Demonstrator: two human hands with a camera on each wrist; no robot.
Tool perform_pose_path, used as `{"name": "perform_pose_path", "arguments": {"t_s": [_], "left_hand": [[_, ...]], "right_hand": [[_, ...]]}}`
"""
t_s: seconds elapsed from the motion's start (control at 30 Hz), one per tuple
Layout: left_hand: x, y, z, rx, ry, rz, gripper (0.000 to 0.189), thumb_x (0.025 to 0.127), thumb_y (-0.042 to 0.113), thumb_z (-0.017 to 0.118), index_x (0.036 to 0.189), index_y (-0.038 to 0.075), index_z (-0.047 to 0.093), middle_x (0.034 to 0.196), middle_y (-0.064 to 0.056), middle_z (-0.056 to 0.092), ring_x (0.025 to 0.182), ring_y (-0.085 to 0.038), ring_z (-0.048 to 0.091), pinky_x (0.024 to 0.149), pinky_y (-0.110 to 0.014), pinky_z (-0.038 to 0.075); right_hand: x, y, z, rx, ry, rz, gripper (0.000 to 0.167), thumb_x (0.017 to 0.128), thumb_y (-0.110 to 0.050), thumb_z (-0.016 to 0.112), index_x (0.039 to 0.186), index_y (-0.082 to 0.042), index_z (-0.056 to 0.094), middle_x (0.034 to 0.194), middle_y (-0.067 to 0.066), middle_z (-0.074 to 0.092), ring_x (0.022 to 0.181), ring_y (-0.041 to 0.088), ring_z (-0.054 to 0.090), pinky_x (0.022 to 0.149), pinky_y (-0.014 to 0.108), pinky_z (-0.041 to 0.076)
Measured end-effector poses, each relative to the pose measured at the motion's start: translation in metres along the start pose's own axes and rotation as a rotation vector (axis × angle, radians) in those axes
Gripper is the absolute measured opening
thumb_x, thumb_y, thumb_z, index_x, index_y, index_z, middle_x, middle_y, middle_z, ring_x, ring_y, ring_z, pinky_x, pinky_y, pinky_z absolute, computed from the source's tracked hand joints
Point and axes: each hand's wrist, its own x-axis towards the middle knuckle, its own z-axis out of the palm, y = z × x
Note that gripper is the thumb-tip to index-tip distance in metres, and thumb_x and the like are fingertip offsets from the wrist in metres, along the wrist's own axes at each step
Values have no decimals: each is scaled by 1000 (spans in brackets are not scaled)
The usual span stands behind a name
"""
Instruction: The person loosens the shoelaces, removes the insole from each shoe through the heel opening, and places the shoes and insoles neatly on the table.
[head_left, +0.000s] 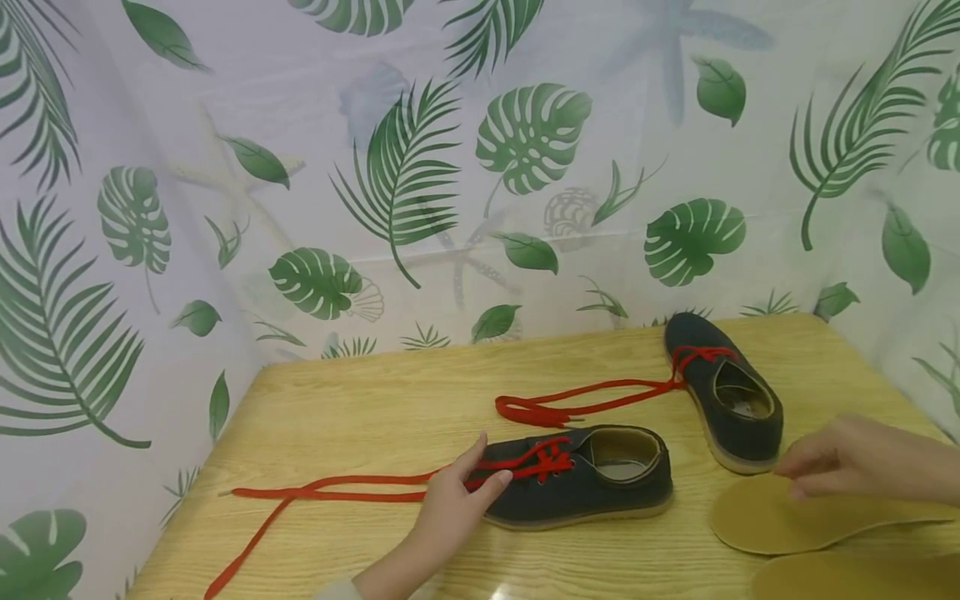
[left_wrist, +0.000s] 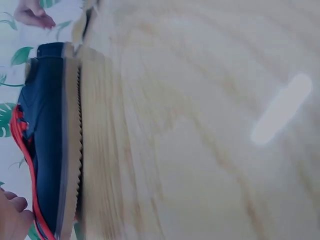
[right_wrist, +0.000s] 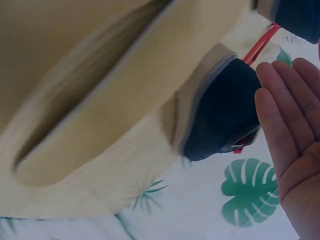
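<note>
A dark navy shoe (head_left: 592, 500) with red laces lies sole-down, its toe pointing left. My left hand (head_left: 457, 500) grips it at the toe, thumb and fingers on either side of the front. The left wrist view shows the fingers (left_wrist: 14, 202) beside the toe and a red lace. My right hand (head_left: 847, 458) hovers over a tan insole (head_left: 750, 521), its fingers fairly straight with nothing in them in the right wrist view. A second insole (head_left: 840, 577) lies nearer, partly cut off by the frame.
Another navy shoe (head_left: 752, 442) stands at the back right, its red lace (head_left: 585, 390) trailing left in a loop. The first shoe's long laces (head_left: 360, 481) stretch left over the wooden table (head_left: 360, 400). A leaf-printed cloth (head_left: 450, 333) hangs behind and at both sides.
</note>
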Motion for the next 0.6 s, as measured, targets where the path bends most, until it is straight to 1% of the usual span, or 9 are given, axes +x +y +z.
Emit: {"name": "perform_pose_path", "arguments": {"t_s": [0.07, 0.1, 0.17, 0.2, 0.27, 0.33, 0.4, 0.53, 0.6], "left_hand": [[-3, 3, -2, -141, 35, -32, 64, 91, 37, 63, 141, 3, 42, 141, -16, 46, 118, -30, 56, 100, -41, 45], [-4, 5, -2, -204, 51, -51, 61, 91, 34, 63, 138, 0, 45, 138, -18, 49, 127, -30, 48, 99, -40, 45], [-6, 8, -3, -319, 68, -91, 55, 91, 29, 64, 132, -5, 51, 132, -21, 54, 121, -30, 54, 92, -37, 50], [-6, 10, -4, -359, 70, -114, 52, 91, 27, 64, 129, -7, 53, 128, -22, 56, 117, -31, 57, 88, -36, 52], [-8, 12, -4, -429, 66, -185, 48, 91, 25, 65, 123, -9, 57, 121, -23, 61, 107, -31, 63, 82, -37, 55], [-9, 13, -3, -515, 37, -264, 48, 91, 24, 65, 121, -11, 57, 116, -25, 63, 101, -31, 66, 79, -37, 56], [-11, 12, -1, -636, -2, -368, 48, 91, 23, 65, 122, -12, 56, 112, -24, 65, 97, -30, 68, 79, -37, 56], [-16, 10, 5, -926, -113, -624, 50, 89, 26, 67, 125, -7, 54, 110, -19, 67, 99, -25, 68, 88, -36, 53], [-20, 10, 9, -1041, -168, -729, 52, 88, 26, 68, 126, -6, 53, 115, -21, 65, 104, -25, 66, 93, -35, 50]], "right_hand": [[10, -1, -2, -6, -8, 24, 20, 81, -7, 72, 101, -5, 73, 93, -11, 72, 79, -4, 64, 58, 12, 50], [15, -2, -4, -8, -11, 30, 20, 82, -8, 72, 101, -5, 73, 93, -10, 72, 80, -3, 64, 58, 13, 51], [26, -3, -7, -21, -14, 23, 20, 82, -9, 72, 101, -5, 73, 92, -9, 72, 81, -3, 64, 59, 14, 51], [31, -3, -9, -21, -12, 4, 19, 82, -9, 72, 100, -6, 73, 92, -9, 72, 81, -3, 63, 59, 14, 51], [42, -3, -11, -11, -16, -22, 17, 82, -7, 72, 99, -7, 74, 91, -8, 72, 81, -3, 63, 60, 15, 51], [52, -3, -14, 7, -30, -14, 15, 83, -7, 71, 98, -8, 74, 91, -9, 72, 81, -4, 63, 60, 15, 51], [62, -5, -16, 54, -66, 37, 14, 85, -8, 69, 98, -6, 74, 89, -8, 72, 78, -4, 62, 60, 17, 51], [79, -13, -20, 206, -144, 249, 18, 88, -15, 66, 99, -2, 72, 81, -3, 71, 68, 2, 62, 57, 23, 53], [87, -16, -21, 265, -173, 336, 18, 88, -19, 66, 97, -4, 72, 74, -2, 69, 61, 7, 62, 53, 26, 54]]}}
